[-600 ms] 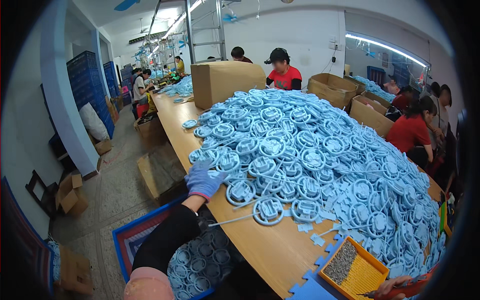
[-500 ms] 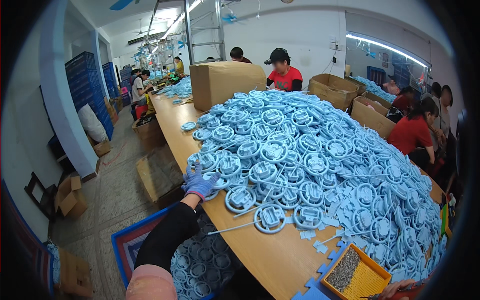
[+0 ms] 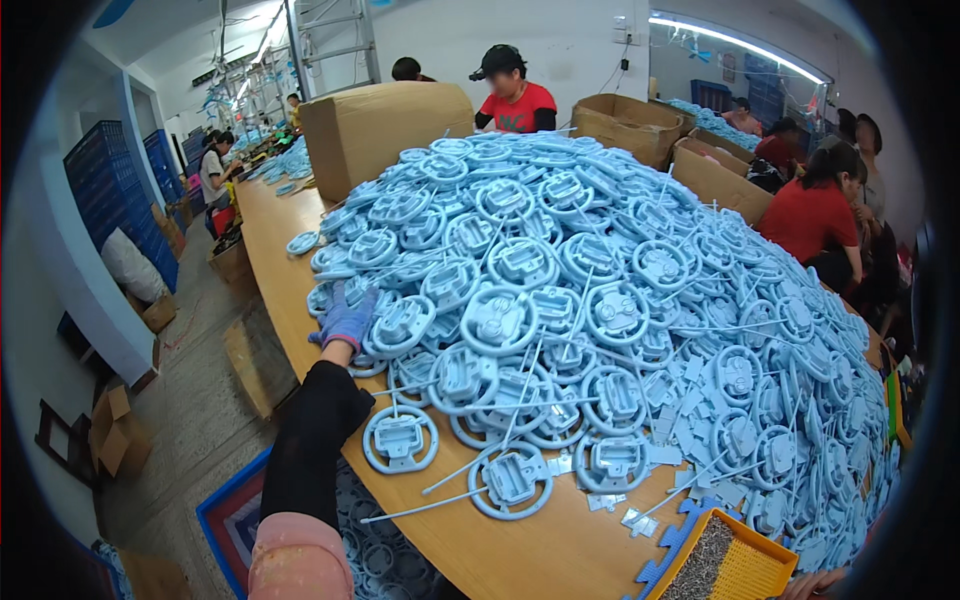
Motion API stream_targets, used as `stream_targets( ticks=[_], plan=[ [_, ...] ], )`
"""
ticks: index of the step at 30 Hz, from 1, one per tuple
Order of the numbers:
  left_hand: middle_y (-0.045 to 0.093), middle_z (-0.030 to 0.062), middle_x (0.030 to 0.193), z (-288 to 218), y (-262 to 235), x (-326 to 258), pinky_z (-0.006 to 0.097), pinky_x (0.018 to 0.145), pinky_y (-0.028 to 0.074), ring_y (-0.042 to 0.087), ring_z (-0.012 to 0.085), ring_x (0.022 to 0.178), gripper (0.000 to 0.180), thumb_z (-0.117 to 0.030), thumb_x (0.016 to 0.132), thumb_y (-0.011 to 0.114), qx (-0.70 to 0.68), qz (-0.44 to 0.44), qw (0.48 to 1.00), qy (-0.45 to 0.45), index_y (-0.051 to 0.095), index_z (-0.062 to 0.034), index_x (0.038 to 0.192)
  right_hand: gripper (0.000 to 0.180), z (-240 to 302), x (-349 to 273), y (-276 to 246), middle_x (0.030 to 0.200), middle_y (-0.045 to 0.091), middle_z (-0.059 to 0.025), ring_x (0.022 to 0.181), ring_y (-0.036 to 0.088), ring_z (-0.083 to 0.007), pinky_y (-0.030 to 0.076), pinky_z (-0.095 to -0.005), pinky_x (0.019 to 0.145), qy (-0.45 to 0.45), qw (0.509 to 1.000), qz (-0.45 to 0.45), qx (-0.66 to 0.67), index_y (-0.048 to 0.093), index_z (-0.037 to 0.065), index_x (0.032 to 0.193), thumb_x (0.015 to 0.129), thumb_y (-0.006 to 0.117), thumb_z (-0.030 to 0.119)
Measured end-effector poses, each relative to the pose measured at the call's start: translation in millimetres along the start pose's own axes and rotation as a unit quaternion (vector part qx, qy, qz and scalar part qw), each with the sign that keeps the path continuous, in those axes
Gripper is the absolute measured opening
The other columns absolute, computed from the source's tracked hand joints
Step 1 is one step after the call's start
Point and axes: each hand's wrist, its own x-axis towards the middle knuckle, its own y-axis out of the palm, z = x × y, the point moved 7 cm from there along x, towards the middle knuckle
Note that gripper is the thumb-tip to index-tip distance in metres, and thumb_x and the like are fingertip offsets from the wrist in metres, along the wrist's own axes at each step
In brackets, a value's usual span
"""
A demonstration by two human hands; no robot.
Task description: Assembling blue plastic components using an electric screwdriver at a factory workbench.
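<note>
My left hand, in a lavender-blue glove, reaches over the left flank of a large heap of light-blue plastic toy steering wheels. Its fingers are spread and touch wheels at the heap's edge; the fingertips are partly hard to make out. Beside my left forearm, a single steering wheel lies flat on the wooden table. My right hand shows only in part at the bottom right, its fingers curled together near an orange tray of small metal screws. Whatever it holds is out of sight.
Thin blue plastic rods and small flat blue pieces lie among the wheels. Below the table's left edge stands a blue crate with more wheels. A cardboard box sits at the far end. Across the heap sits a person in red.
The view has shifted, and the heap sits further left. My left hand has moved forward along the heap. A lone wheel now shows beside my forearm. The right hand's tool has left view.
</note>
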Motion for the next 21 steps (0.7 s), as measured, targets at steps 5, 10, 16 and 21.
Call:
stream_targets(
  ticks=[5, 10, 16, 21],
  plan=[
    [0.033, 0.0179, 0.146, 24.7, 10.4, 9.1, 0.044, 0.109, 0.023, 0.032, 0.0333, 0.135, 0.083, -0.057, 0.081, 0.06, -0.167, -0.055, 0.983, 0.053, 0.033, -0.0081, 0.143, 0.063, 11.0, -8.6, -4.1, 0.061, 0.053, -0.0081, 0.048, 0.049, -0.0195, 0.041, -0.0307, 0.043, 0.002, 1.0, -0.007, 0.027, 0.052, 0.006, 0.099, 0.078, 0.057, 0.065],
    [0.037, 0.0248, 0.139, 34.8, -6.6, -18.6, 0.039, 0.106, 0.033, 0.038, 0.0344, 0.13, 0.077, -0.043, 0.081, 0.068, -0.253, -0.066, 0.959, 0.107, 0.037, -0.0049, 0.14, 0.062, 24.8, -15.9, -7.2, 0.058, 0.049, -0.0045, 0.044, 0.046, -0.0153, 0.039, -0.0268, 0.04, -0.01, 0.997, -0.045, 0.054, 0.047, 0.007, 0.099, 0.077, 0.06, 0.063],
    [0.039, 0.0248, 0.137, 45.0, -35.8, -39.0, 0.039, 0.106, 0.032, 0.039, 0.0354, 0.128, 0.072, -0.042, 0.08, 0.068, -0.184, -0.12, 0.967, 0.127, 0.042, -0.0047, 0.136, 0.062, 39.9, -29.3, -15.2, 0.054, 0.043, -0.0002, 0.039, 0.042, -0.0103, 0.036, -0.0222, 0.036, -0.013, 0.992, -0.102, 0.075, 0.04, 0.009, 0.099, 0.075, 0.064, 0.062],
    [0.055, 0.0222, 0.121, -11.3, -99.0, -128.3, 0.037, 0.098, 0.04, 0.052, 0.0326, 0.114, 0.049, -0.02, 0.081, 0.07, -0.246, -0.117, 0.916, 0.296, 0.054, 0.0033, 0.122, 0.07, 63.0, -40.2, -18.9, 0.059, 0.045, -0.0004, 0.044, 0.045, -0.0107, 0.04, -0.0238, 0.04, 0.045, 0.998, 0.037, 0.038, 0.039, 0.009, 0.106, 0.072, 0.068, 0.062]
  ],
)
